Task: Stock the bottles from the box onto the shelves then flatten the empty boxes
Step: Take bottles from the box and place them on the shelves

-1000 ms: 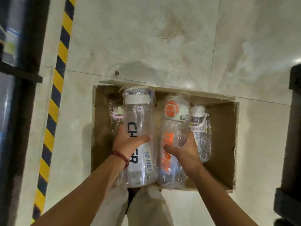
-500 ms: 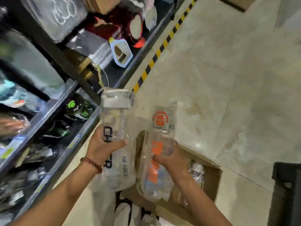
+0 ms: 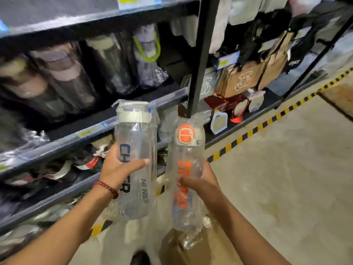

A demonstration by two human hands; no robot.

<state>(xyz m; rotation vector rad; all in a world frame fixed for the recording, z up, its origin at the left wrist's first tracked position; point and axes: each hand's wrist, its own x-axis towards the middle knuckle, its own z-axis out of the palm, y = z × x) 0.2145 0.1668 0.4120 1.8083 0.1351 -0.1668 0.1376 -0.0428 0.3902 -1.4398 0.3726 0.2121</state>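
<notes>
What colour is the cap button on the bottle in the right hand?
Orange, set in a pale cap, on the bottle the right hand grips; head view.

One head-worn camera looks forward and down from close above the hands, facing the shelves (image 3: 95, 129) on the left and the floor (image 3: 286, 178) on the right.

Shelf (image 3: 145, 101) front strip right of wrapped bottles (image 3: 80, 73): bare dark gap up to post (image 3: 198, 54). Post stands just behind orange bottle (image 3: 188, 169). Left and back of shelf packed. Floor (image 3: 286, 178) right of hands open.
</notes>
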